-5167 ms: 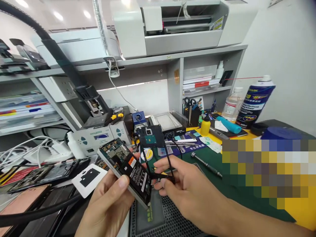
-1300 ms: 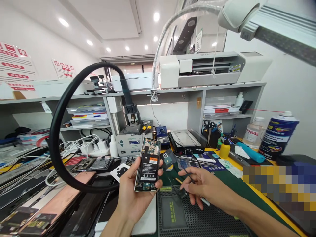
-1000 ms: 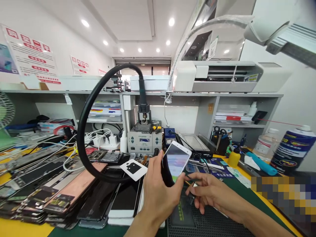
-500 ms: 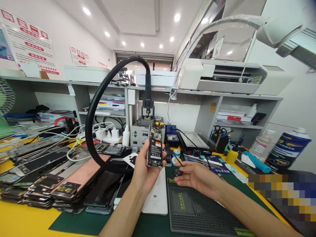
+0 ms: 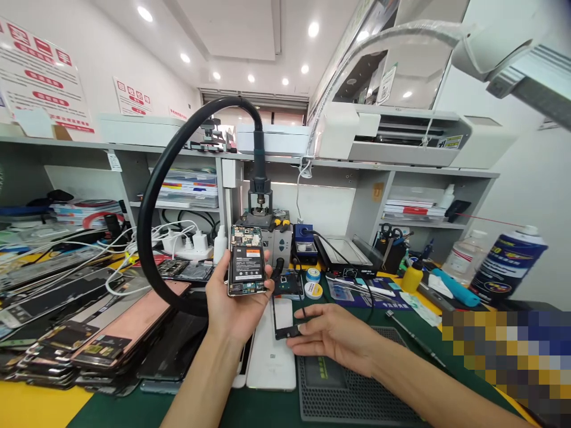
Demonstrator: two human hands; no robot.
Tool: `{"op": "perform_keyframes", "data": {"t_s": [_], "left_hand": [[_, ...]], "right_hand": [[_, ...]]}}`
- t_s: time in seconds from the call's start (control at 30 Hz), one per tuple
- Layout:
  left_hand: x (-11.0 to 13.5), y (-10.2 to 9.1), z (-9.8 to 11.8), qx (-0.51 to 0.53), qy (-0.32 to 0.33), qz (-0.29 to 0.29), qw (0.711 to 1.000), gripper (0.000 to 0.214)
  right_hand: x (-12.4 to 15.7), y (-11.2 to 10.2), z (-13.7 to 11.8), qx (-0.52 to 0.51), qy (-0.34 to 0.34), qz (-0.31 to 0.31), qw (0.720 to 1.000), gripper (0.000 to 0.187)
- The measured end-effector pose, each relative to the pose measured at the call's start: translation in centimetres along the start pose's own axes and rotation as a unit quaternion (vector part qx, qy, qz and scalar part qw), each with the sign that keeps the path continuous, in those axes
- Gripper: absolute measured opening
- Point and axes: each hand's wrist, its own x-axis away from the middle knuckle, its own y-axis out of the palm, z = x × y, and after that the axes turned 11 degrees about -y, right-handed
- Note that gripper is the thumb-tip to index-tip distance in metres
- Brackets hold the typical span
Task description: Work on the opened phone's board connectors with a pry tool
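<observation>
An opened phone (image 5: 247,263) stands tilted up in my left hand (image 5: 232,312), its battery and circuit board facing me. My left thumb and fingers close around its lower edges. Lower and to the right, my right hand (image 5: 332,336) pinches the wide end of a thin black phone frame (image 5: 286,332). The frame's narrow sides reach up and away from my fingers. Beneath it lies a white phone back (image 5: 271,368) on the green mat (image 5: 263,410). The two held parts are apart. My right hand hovers over the far left of a grey perforated pad (image 5: 366,398).
Stacks of phones and screens (image 5: 129,321) crowd the left side. A thick black hose (image 5: 147,208) arches from the grey machine (image 5: 281,241). Small round tins (image 5: 313,290), a metal tool (image 5: 414,339), a yellow bottle (image 5: 413,277) and a spray can (image 5: 506,267) are on the right.
The black frame has turned from nearly edge-on to show its outline. My right hand has come lower and left with it. The opened phone now appears further left and faces me more squarely.
</observation>
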Motion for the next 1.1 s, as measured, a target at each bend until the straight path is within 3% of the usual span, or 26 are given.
{"op": "perform_keyframes", "data": {"t_s": [0.2, 0.4, 0.6, 0.8, 0.97, 1.1], "left_hand": [[0.0, 0.6, -1.3, -0.026, -0.061, -0.003, 0.998, 0.042], [0.2, 1.2, -2.4, -0.05, -0.101, -0.004, 0.994, 0.047], [0.3, 1.3, -2.7, -0.072, -0.1, -0.006, 0.992, 0.048], [0.4, 1.5, -3.6, -0.101, -0.117, -0.008, 0.988, 0.045], [0.4, 1.7, -4.6, -0.12, -0.142, 0.001, 0.983, 0.047], [0.3, 1.6, -5.5, -0.131, -0.169, 0.002, 0.977, 0.046]], "right_hand": [[1.0, 1.2, 0.2, -0.012, -0.004, -0.015, 1.0, 0.014], [2.1, 0.6, 0.0, -0.009, -0.002, -0.025, 1.0, 0.028], [2.6, -0.5, -0.3, 0.054, -0.017, -0.062, 0.996, 0.028], [3.0, -3.0, -1.3, 0.171, -0.089, -0.105, 0.976, 0.023], [3.5, -5.8, -3.3, 0.273, -0.175, -0.083, 0.942, 0.02], [4.0, -6.2, -3.6, 0.283, -0.226, -0.041, 0.931, 0.019]]}}
